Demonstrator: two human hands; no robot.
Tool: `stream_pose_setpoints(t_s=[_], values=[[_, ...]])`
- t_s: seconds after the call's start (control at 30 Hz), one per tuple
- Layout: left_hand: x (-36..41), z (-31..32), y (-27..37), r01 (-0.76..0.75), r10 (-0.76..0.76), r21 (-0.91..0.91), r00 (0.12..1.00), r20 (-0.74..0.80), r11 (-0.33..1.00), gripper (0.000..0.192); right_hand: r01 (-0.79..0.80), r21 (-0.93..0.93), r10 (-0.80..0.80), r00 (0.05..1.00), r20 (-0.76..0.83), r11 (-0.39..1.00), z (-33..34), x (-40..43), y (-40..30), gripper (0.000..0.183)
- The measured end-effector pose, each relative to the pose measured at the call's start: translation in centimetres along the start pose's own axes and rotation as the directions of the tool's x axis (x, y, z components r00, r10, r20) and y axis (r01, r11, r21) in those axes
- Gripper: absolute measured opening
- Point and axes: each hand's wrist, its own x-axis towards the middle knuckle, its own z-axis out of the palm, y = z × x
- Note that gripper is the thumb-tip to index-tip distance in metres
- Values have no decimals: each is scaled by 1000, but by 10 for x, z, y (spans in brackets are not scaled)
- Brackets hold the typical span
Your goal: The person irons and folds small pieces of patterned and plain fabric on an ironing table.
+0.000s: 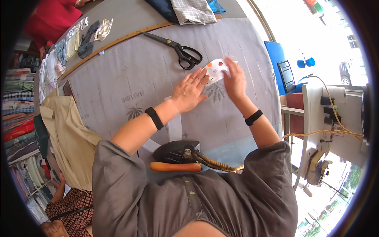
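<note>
A small folded piece of white fabric with colored dots (pixel 215 70) lies on the grey printed table cover. My left hand (pixel 192 89) rests on its left edge, palm down, fingers extended. At the fabric's right end is my right hand (pixel 236 80), its thumb apart from the slightly blurred fingers; whether it pinches the cloth is hidden. Just beyond my left hand lie black-handled tailor's shears (pixel 180 49), blades pointing up and left. Close to my body sits a dark clothes iron (pixel 174 152) with an orange wooden handle (pixel 175 167) and a wrapped cord (pixel 219 164).
A long wooden ruler (pixel 118 39) crosses the table's far side. Folded garments (pixel 194 11) and fabric pieces (pixel 72 46) lie beyond it. Beige trousers (pixel 66 133) hang at the left edge. A blue board (pixel 276 65) stands at right. Other people are at the left.
</note>
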Motion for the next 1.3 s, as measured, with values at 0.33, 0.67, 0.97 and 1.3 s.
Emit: stream_pose_setpoints(t_s=[0.33,0.67,0.97,1.3], values=[[-2,25,5,51,-74,127,980,187,991,91,213,-178,-161,950,269,961,-2,-8,38,64],[-23,1,-8,17,-18,-54,1000,-12,998,80,64,-223,-49,996,76,973,6,-24,102,61],[-301,-113,-56,610,-600,-34,766,-232,792,45,76,238,-235,596,768,968,-110,-114,-178,50],[-318,-52,26,558,-551,-20,813,-186,830,59,441,21,-306,587,749,897,-73,-206,-250,56]])
